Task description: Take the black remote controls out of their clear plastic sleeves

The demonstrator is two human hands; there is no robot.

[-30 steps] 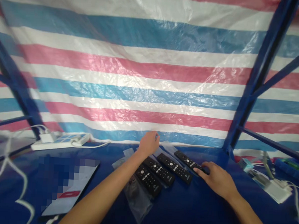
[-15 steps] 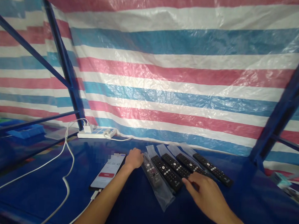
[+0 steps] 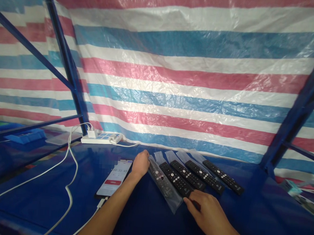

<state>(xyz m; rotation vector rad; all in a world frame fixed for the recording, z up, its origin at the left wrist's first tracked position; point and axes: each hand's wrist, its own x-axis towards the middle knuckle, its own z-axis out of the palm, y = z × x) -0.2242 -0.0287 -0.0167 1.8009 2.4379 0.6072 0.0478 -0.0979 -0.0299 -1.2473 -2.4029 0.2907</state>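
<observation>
Several black remote controls (image 3: 196, 175) lie side by side on the blue table (image 3: 260, 216), each partly in a clear plastic sleeve. My left hand (image 3: 140, 164) is curled at the far end of the leftmost bagged remote (image 3: 160, 179), gripping the top of its sleeve. My right hand (image 3: 206, 214) rests with fingers spread at the near end of the second remote (image 3: 175, 179), fingertips touching it.
A smartphone (image 3: 114, 177) with a lit screen lies left of the remotes, on a white cable (image 3: 67, 190). A white power strip (image 3: 101, 138) sits by the striped tarp wall. Blue frame posts stand at left (image 3: 69, 73) and right (image 3: 298, 115). Blue trays (image 3: 25, 136) are far left.
The view swung left, then steadied. My left hand moved from the remotes' far ends to the leftmost bagged remote. My right hand slid from the rightmost remote toward the near ends on the left.
</observation>
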